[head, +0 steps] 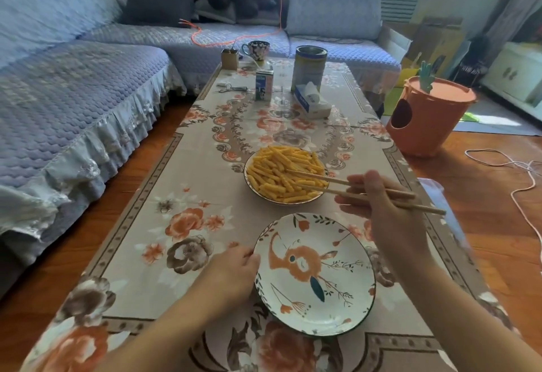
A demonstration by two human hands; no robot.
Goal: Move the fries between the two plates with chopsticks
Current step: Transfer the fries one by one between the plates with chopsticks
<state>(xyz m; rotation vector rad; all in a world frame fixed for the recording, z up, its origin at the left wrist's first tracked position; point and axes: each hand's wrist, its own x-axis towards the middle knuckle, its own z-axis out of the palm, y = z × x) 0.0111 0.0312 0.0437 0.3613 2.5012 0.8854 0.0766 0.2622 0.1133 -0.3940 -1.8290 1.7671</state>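
the right hand [378, 204] holds a pair of wooden chopsticks [352, 188], fingers curled round the shafts near their back ends, thumb and forefinger pinching them from above. the two sticks run leftward from the hand and their tips lie a little apart, both resting in or just over the near right part of the heap of fries [281, 173]. whether a fry is caught between the tips cannot be told.

the fries fill the far plate [249, 185], a shallow white dish with a thin dark rim, piled thick across nearly all of it. the near plate [346, 321], white with an orange rabbit and leafy sprigs painted on it, sits just in front of the far one and holds no fries. the two plates are near each other but not touching.

the left hand [234, 272] rests at the left rim of the near plate, fingers loosely bent with the tips touching the edge; it is not plain whether they grip the rim or only lie against it.

both plates stand on a table covered by a flowered tablecloth [176, 195]. farther along the table are a tissue box [312, 101], a small carton [264, 84], a tall tin [309, 68] and a mug [255, 48]. an orange bin [428, 116] stands on the floor to the right, and a sofa [73, 92] runs along the left.
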